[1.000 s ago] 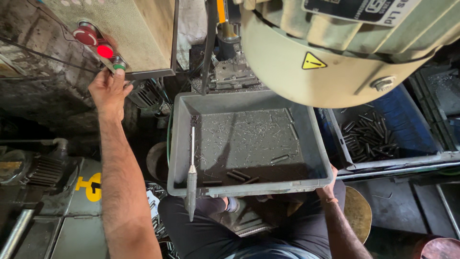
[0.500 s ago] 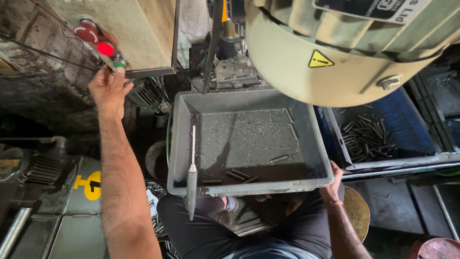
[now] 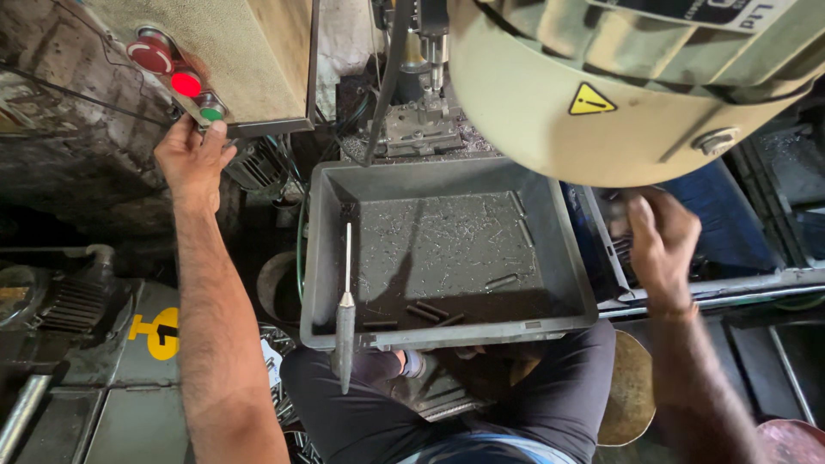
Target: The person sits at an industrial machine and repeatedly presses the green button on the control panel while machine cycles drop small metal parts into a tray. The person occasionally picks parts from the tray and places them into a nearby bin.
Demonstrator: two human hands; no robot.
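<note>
My left hand point(image 3: 191, 155) is raised to a beige control box, its fingertips on the small green button point(image 3: 211, 112) below a lit red button point(image 3: 186, 83). My right hand point(image 3: 662, 236) hovers, blurred and with curled fingers, over the blue crate point(image 3: 730, 223) at the right. Whether it holds anything cannot be made out. Between my hands a grey plastic tray point(image 3: 447, 331) rests on my lap. In it lie several short dark metal rods point(image 3: 430, 311) and metal shavings. A long thin tool point(image 3: 345, 318) lies over the tray's front rim.
A big cream motor housing point(image 3: 619, 86) with a yellow warning triangle overhangs the right side. Behind the tray stands the machine's clamp and spindle point(image 3: 421, 120). A red mushroom button point(image 3: 150, 56) tops the control box. Grimy machine parts with a yellow mark point(image 3: 159, 331) fill the left.
My right hand has left the tray's front right corner and risen to the right, over the blue crate. My left hand has stayed at the buttons.
</note>
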